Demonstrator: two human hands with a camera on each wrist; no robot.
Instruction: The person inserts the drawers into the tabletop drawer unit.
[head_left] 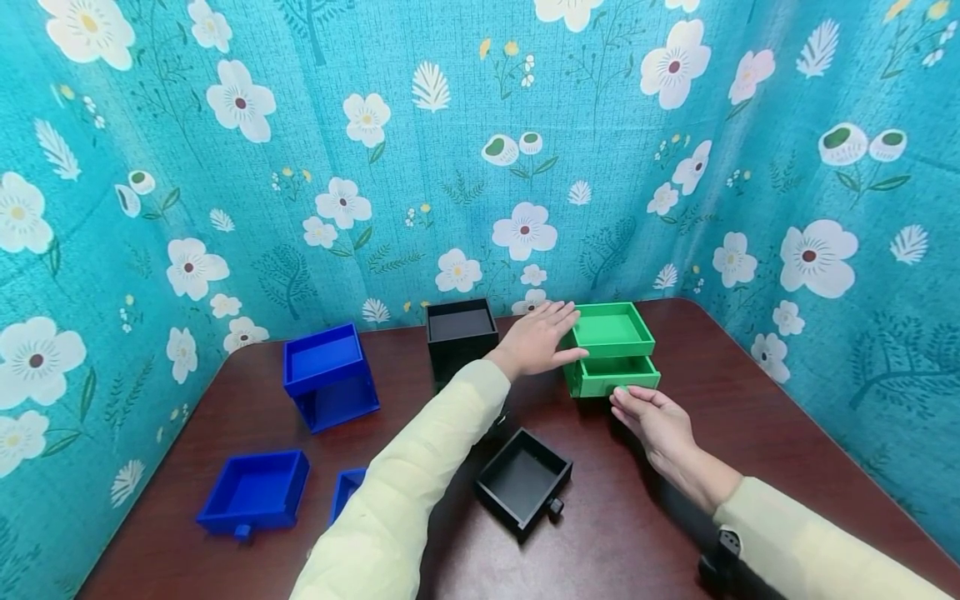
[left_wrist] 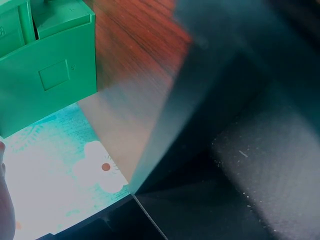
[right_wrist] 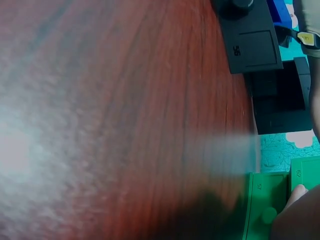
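A small green cabinet (head_left: 609, 327) with a shallow recessed top stands at the back right of the table. Its green drawer (head_left: 596, 387) sticks partly out of the front. My right hand (head_left: 663, 429) holds the drawer's front, thumb and forefinger pinched together at its round knob (right_wrist: 269, 215); in the right wrist view that knob shows beside the hand. Across from it, my left hand (head_left: 534, 340) lies with straight fingers against the cabinet's left side, near the top edge. In the left wrist view the green cabinet (left_wrist: 55, 75) shows at the upper left.
A black cabinet (head_left: 461, 318) stands behind the left forearm, and a blue cabinet (head_left: 322, 360) with an open front further left. In front lie a black drawer (head_left: 523, 477), a blue drawer (head_left: 257, 490) and another blue drawer (head_left: 346, 487) mostly hidden by the sleeve. A flowered curtain (head_left: 420, 208) hangs behind.
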